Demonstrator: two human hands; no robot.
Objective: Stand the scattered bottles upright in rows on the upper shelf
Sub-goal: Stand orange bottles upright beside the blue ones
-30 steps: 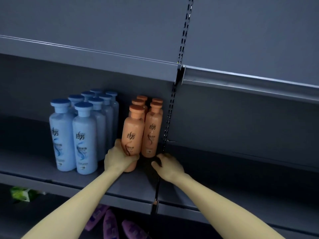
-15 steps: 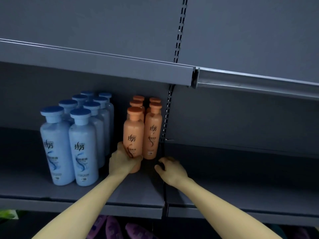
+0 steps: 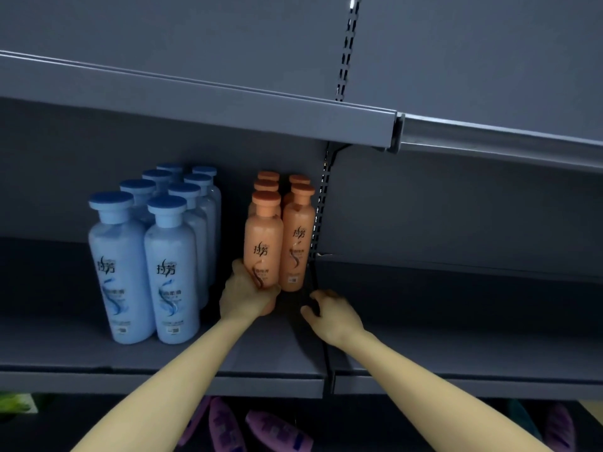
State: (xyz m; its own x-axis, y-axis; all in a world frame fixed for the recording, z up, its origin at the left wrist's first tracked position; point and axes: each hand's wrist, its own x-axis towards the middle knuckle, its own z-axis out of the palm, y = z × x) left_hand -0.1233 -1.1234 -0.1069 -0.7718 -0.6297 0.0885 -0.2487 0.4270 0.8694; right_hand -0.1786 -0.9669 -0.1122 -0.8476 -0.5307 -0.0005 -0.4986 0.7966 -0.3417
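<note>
The left hand is wrapped around the lower body of the front orange bottle, fingers closed on it so that the bottle's base is hidden; it stands upright on the shelf, just beside a second orange bottle on its right. Behind these two, more orange caps show in rows, their bodies mostly covered. The right hand rests on the shelf near the seam between the two shelf panels, fingers loosely curled and holding nothing. To the left, apart from the orange group, blue bottles stand upright in two rows running back toward the wall. Bare shelf lies in front of all the bottles up to the front lip, and the right shelf panel is open. The shelf above overhangs close over the caps. Below the front edge, purple bottles lie on their sides, partly cut off and dim; a green item at far left is possibly a package.
</note>
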